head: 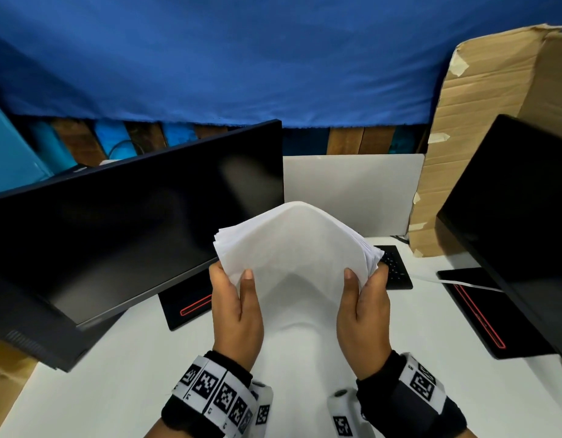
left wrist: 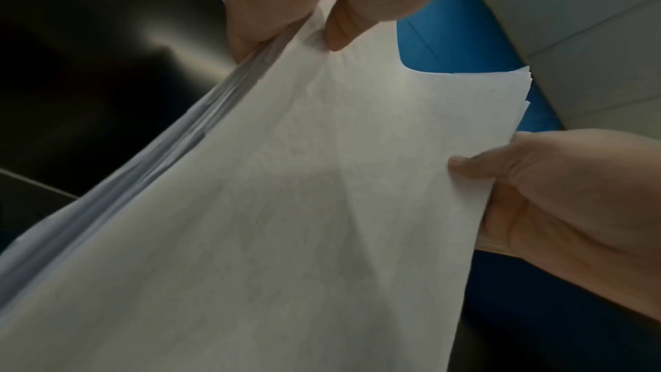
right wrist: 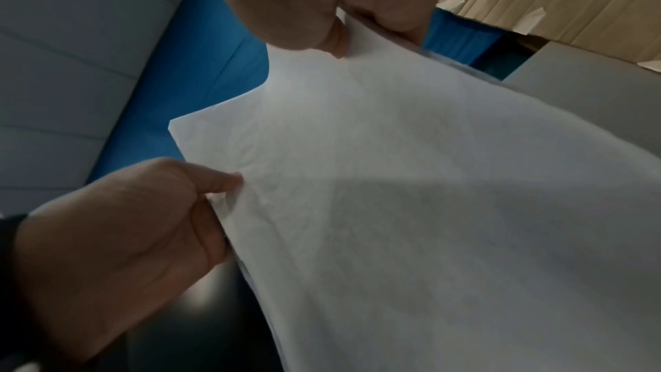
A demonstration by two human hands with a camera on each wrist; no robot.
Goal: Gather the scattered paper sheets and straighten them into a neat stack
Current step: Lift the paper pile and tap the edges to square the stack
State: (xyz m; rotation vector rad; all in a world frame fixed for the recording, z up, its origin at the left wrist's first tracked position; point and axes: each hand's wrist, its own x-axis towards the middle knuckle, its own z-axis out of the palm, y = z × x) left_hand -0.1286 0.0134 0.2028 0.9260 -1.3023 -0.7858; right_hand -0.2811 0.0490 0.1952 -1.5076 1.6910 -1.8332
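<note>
A stack of white paper sheets (head: 293, 248) stands upright over the white desk (head: 115, 374), held between both hands and bowed toward me at the top. My left hand (head: 233, 298) grips its left edge, thumb on the front face and fingers behind. My right hand (head: 361, 300) grips the right edge the same way. The left wrist view shows the paper stack (left wrist: 286, 180) with its loosely fanned edge, my left hand (left wrist: 322, 4) at the top and my right hand (left wrist: 558, 194) on the far side. In the right wrist view the paper stack (right wrist: 429, 208) fills the frame.
A dark monitor (head: 131, 222) stands at the left, its base (head: 188, 308) close behind my left hand. A second monitor (head: 520, 216) stands at the right. A black keyboard (head: 396, 267) lies behind the paper. Cardboard (head: 475, 137) leans at the back right, beside a white panel (head: 352, 188).
</note>
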